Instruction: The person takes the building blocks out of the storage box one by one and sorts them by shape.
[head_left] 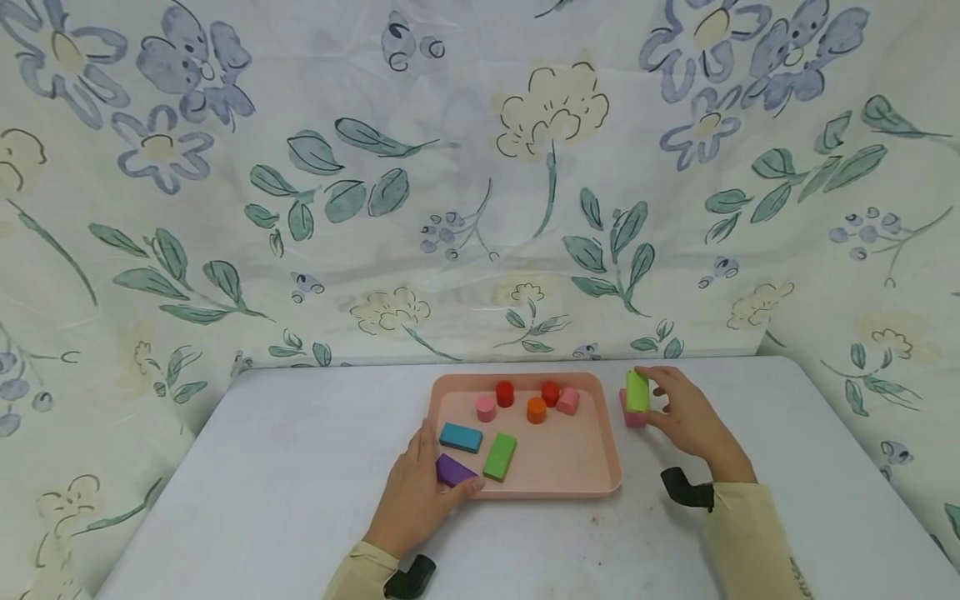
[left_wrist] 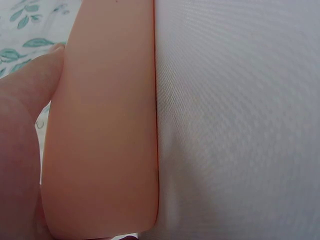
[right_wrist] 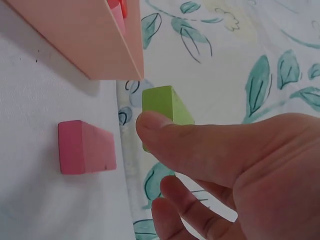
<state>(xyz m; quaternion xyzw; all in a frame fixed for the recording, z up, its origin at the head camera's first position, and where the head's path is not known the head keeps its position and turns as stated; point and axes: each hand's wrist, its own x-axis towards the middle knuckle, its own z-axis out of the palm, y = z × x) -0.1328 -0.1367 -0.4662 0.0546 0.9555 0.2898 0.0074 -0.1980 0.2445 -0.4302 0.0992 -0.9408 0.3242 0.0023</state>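
Block (head_left: 637,392) lengthwise forward in right grip (head_left: 688,421)

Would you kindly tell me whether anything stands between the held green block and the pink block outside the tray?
Nothing visible does: the right wrist view shows open space between the green block, pinched by the right hand, and the pink block.

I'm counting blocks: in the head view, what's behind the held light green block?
A pink rectangular block on the white table, partly hidden there by the light green rectangular block. The right wrist view shows the two apart. The table beneath the pink block is covered.
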